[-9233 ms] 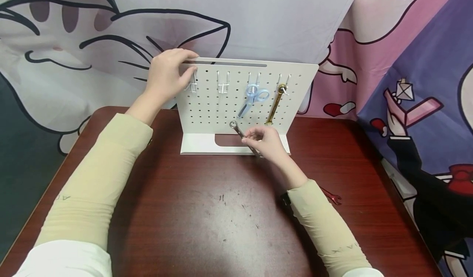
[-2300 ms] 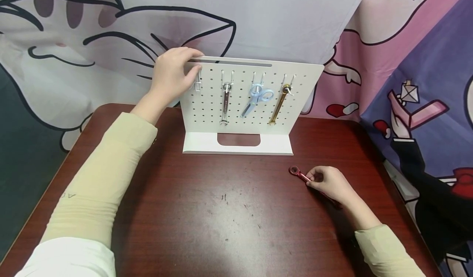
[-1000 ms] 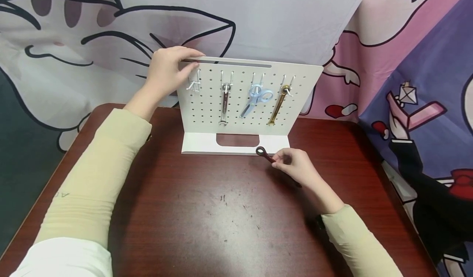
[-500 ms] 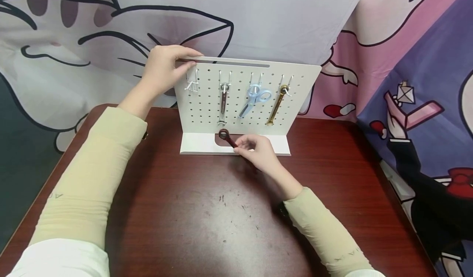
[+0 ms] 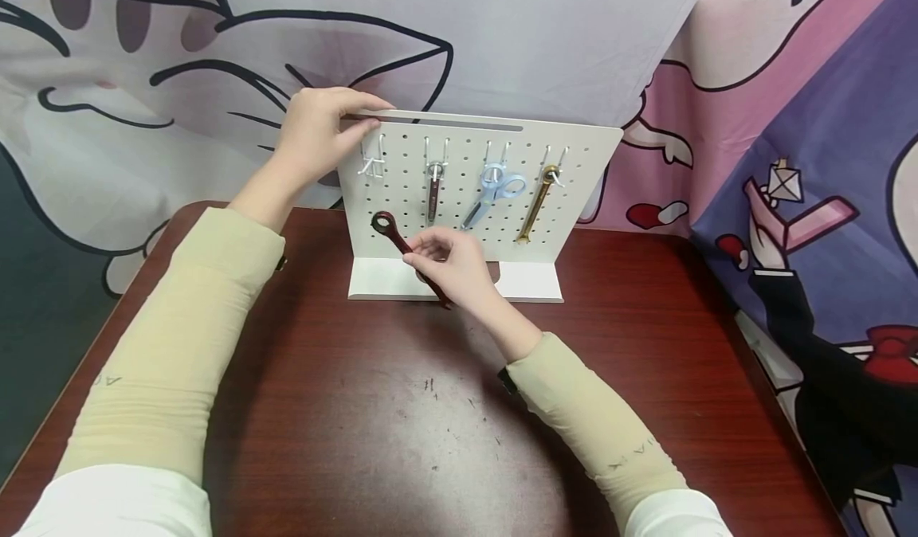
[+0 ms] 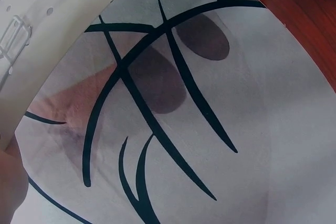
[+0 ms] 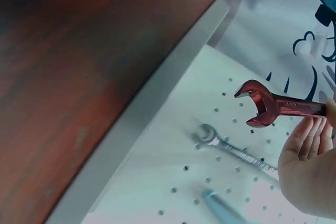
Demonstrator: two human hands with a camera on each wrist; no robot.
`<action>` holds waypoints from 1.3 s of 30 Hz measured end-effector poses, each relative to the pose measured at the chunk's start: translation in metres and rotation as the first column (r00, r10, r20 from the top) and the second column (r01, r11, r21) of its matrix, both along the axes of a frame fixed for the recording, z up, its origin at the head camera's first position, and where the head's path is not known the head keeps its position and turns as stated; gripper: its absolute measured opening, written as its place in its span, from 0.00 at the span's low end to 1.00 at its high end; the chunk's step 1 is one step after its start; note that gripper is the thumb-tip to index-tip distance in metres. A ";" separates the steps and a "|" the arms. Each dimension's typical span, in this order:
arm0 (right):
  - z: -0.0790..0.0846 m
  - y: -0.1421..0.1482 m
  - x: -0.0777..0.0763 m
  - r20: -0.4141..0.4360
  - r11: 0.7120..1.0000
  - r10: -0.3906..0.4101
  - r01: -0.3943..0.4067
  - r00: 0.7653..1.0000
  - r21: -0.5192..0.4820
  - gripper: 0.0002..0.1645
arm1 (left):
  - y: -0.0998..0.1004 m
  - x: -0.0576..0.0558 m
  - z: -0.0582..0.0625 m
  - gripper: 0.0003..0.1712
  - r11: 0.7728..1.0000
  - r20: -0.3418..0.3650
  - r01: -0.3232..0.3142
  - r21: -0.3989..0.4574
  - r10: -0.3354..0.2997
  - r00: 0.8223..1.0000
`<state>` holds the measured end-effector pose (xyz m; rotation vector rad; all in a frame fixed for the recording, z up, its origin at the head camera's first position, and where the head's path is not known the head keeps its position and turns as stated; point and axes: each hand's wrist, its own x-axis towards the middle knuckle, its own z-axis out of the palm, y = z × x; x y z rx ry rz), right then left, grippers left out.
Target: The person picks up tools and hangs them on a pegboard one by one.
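Observation:
My right hand (image 5: 430, 254) pinches the shaft of a red wrench (image 5: 396, 238) in front of the white pegboard (image 5: 581, 178), low on its left half. The ring end points up-left, just below an empty white hook (image 5: 371, 162). In the right wrist view the red wrench's open end (image 7: 261, 104) hovers close to the board, beside my fingers (image 7: 307, 150). My left hand (image 5: 344, 123) grips the board's top left corner. A silver wrench (image 5: 433, 188), blue scissors (image 5: 492, 190) and a gold wrench (image 5: 536, 202) hang on hooks to the right.
The pegboard stands on its white base (image 5: 531, 282) at the back of a dark red wooden table (image 5: 402, 425). A cartoon-print cloth (image 5: 143, 83) hangs right behind the board and down the right side. The left wrist view shows mostly that cloth (image 6: 210, 129).
My right hand picked the red wrench up from the table's right side and carried it left and up, to the board's lower left. A silver wrench now hangs on the second hook. The left hand stayed.

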<state>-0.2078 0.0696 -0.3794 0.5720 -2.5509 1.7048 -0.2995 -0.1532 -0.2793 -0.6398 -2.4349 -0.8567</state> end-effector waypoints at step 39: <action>0.014 -0.060 -0.045 0.193 0.950 -0.196 0.235 0.961 -0.208 0.11 | 0.002 0.003 -0.001 0.13 1.000 -0.030 -0.019 -0.017 0.018 0.999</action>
